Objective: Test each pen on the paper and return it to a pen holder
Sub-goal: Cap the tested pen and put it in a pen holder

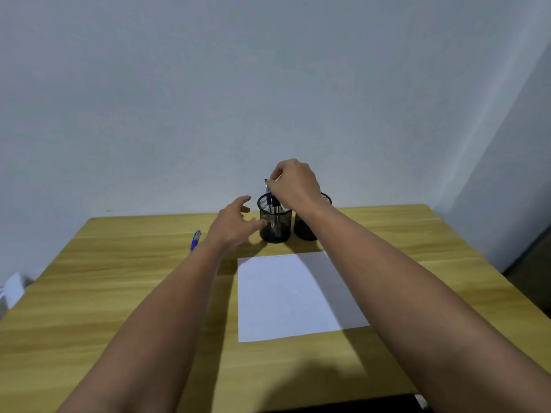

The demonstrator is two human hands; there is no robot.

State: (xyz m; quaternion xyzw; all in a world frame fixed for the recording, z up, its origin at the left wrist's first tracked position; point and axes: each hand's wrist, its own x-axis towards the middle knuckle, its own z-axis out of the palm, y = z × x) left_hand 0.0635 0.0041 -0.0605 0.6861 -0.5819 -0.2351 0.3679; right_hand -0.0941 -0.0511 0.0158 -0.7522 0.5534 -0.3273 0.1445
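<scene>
A wooden table (125,293) is seen against a plain wall, and on it a white sheet of paper (292,296) is laid flat in front of two black mesh pen holders, which are stood side by side at the far edge. The right holder (307,231) is largely hidden behind the right forearm, so its contents cannot be told. The left holder (275,219) is seen to contain at least one dark pen (269,201), standing nearly upright, and its upper end is pinched between the curled fingers of the right hand (293,181). The left hand (235,223) is held spread beside that holder, fingers wide and relaxed, with the thumb tip at or just short of the mesh wall; true contact cannot be confirmed. A blue pen (195,240) is left lying on the table, apart from the holders, to the left of the left wrist. The chief risk is judged to be the light holder being tipped or dragged if the pen is moved at a slant and is caught on the rim or mesh, since the holder is not firmly steadied. A neighbouring pen could also be disturbed, and the blue pen could be knocked by the left forearm and rolled off the table.
</scene>
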